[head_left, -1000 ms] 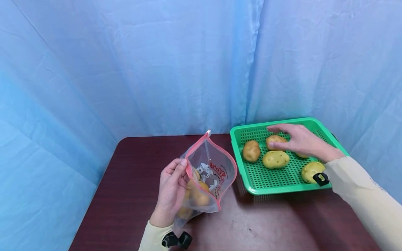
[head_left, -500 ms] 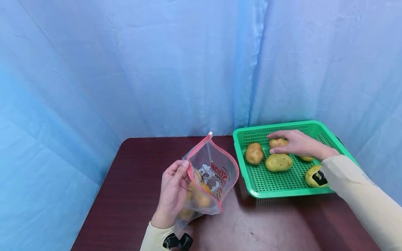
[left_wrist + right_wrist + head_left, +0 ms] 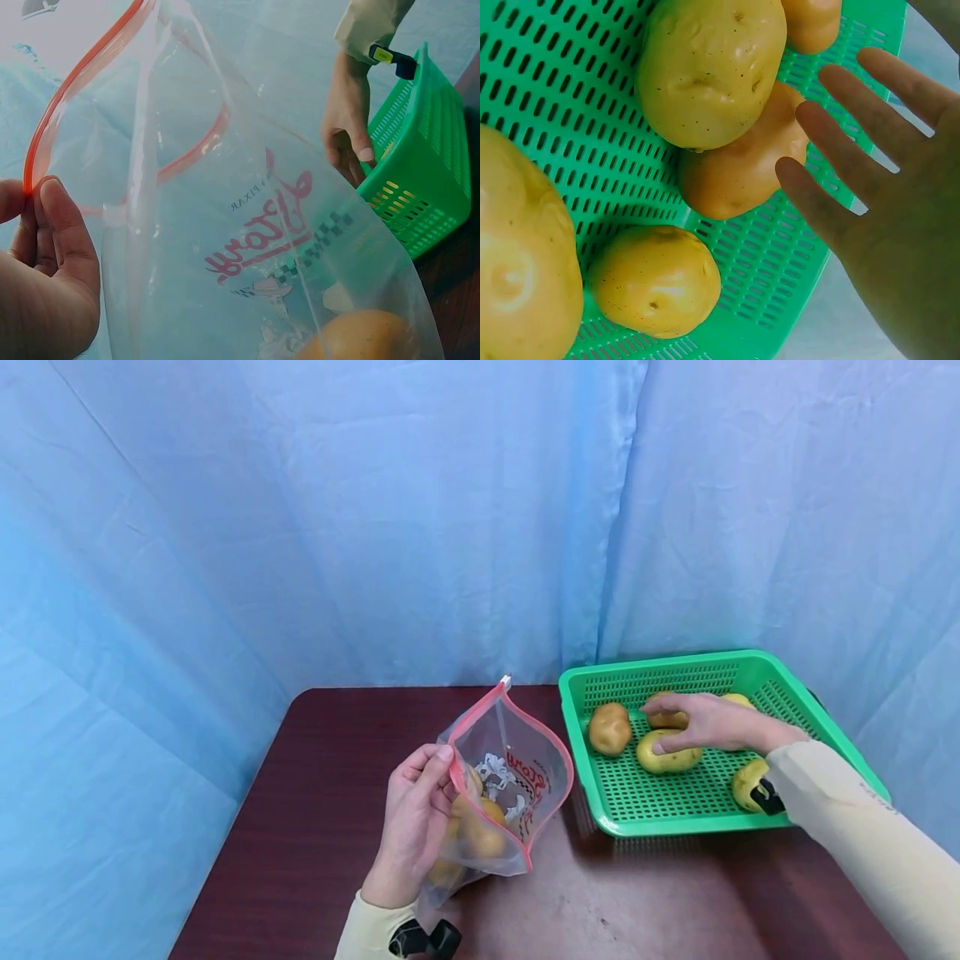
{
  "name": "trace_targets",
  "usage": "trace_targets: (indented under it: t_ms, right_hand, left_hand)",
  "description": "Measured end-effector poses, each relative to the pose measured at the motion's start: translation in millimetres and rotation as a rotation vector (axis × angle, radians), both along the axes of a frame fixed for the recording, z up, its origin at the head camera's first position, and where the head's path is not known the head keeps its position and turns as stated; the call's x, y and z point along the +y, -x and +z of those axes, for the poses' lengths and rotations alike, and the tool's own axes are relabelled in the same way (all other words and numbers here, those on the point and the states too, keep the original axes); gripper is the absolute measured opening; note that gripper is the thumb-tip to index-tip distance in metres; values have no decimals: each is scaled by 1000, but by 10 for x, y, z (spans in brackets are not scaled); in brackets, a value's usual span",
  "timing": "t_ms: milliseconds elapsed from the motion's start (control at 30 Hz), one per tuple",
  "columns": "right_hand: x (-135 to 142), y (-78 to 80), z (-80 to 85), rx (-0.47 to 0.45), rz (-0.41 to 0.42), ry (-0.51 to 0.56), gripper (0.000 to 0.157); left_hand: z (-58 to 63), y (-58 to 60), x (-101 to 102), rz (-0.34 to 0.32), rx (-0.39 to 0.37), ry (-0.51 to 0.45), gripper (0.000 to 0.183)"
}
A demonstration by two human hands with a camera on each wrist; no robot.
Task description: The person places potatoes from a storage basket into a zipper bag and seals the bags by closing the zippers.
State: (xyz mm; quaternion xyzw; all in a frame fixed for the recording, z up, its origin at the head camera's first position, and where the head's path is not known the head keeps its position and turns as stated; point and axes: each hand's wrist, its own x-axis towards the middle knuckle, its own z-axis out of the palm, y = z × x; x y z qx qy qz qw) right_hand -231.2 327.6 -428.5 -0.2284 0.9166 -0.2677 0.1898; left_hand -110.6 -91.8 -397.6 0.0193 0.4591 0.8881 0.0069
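My left hand (image 3: 415,822) pinches the pink zip edge of a clear plastic zipper bag (image 3: 480,718) between thumb and fingers. The bag's mouth gapes toward the basket, and several potatoes (image 3: 480,835) lie inside it, blurred by the plastic. Over the green basket (image 3: 615,828) hovers my right hand (image 3: 712,722), thumb and fingers spread apart. Its thumb overlaps a yellow potato (image 3: 660,760) in the head view, while its fingers pass over a browner potato (image 3: 670,720) behind. The right wrist view has the fingers (image 3: 840,142) extended beside the potatoes, holding nothing.
More potatoes lie in the basket: a brown one (image 3: 610,729) at its left, a yellow one (image 3: 747,785) near the right sleeve and another (image 3: 738,700) at the back. A blue curtain (image 3: 450,527) hangs behind the dark red table (image 3: 337,760).
My right hand has shifted from over the brown potato toward the yellow one in front of it, uncovering a potato at the back. The left hand keeps its hold on the bag.
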Motion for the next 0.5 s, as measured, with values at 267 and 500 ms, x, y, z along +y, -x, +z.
trace_targets:
  t_ms: [267, 500]
  right_hand:
    - [18, -5, -16, -35, 42, -49, 83]
    - [25, 33, -59, -65, 54, -59, 83]
  left_hand:
    - [-16, -1, -6, -4, 7, 12, 20]
    - [-21, 4, 1, -1, 17, 8, 21]
